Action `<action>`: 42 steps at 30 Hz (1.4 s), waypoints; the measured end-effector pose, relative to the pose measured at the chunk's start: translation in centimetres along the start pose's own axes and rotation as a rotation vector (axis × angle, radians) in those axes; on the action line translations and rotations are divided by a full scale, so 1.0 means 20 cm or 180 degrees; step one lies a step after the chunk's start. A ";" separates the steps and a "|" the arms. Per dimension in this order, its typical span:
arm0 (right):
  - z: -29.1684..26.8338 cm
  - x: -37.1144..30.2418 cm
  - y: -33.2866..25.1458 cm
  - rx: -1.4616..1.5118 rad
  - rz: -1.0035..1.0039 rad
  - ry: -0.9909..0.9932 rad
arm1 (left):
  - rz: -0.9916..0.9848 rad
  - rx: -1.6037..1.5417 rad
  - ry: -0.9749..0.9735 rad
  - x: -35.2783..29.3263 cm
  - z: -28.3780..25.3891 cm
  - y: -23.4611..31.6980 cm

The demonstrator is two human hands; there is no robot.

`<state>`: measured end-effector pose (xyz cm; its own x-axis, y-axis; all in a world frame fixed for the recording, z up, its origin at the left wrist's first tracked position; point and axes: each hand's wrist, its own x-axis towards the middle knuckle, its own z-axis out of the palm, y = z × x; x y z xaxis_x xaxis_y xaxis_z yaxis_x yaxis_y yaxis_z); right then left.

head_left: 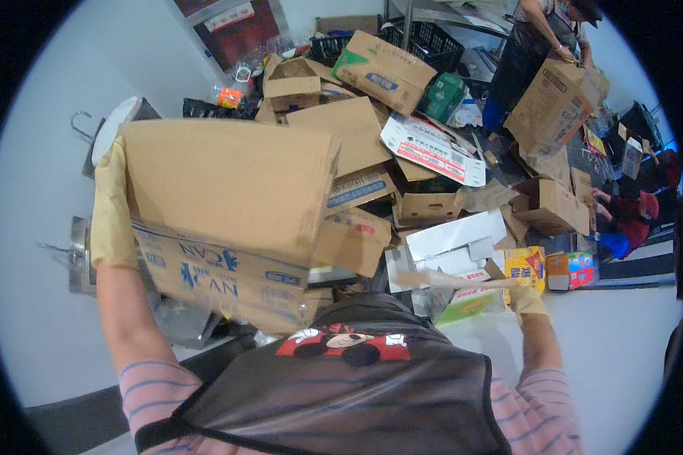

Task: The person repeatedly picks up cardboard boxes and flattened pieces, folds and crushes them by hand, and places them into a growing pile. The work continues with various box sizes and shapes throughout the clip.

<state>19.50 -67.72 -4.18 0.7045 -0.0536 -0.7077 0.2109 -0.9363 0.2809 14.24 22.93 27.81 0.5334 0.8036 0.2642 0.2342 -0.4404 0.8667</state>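
Note:
My left hand (111,201), in a pale yellow rubber glove, grips the left edge of a large brown cardboard box (228,178) with blue print. The box is tilted up in front of me, and its right side is blurred. My right hand (527,298), gloved alike, is at the right, near a yellow carton (525,265). It appears closed around the end of a long tan strip (463,281), smeared by motion; its material is unclear. Behind the strip lies a white opened carton (455,236), with a green-and-white carton (470,302) below it.
A heap of cardboard boxes (345,125) spreads ahead, with a flat white-and-red carton (436,152) on it. Black plastic crates (432,49) stand behind. At the far right, one person (539,45) handles a big box (552,106); another person (639,220) crouches by boxes. Wall hooks (83,121) project at left.

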 end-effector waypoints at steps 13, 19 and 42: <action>-1.42 -0.68 -1.12 0.1887 -0.3279 0.3010 | 0.1337 -0.1033 -0.0660 -0.77 -0.04 0.64; -1.66 -0.58 -1.67 0.1383 -0.1873 0.4193 | 0.2590 -0.1340 -0.1136 -0.67 0.02 0.61; -2.25 -0.96 -0.95 0.0507 -0.2116 0.3303 | 0.2637 0.3383 -0.4247 -1.47 0.74 0.39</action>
<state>32.53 -33.30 33.24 0.7106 0.6790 0.1846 0.6985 -0.7123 -0.0689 12.39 -10.06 20.53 0.8301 -0.2732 -0.4861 -0.3183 -0.9479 -0.0108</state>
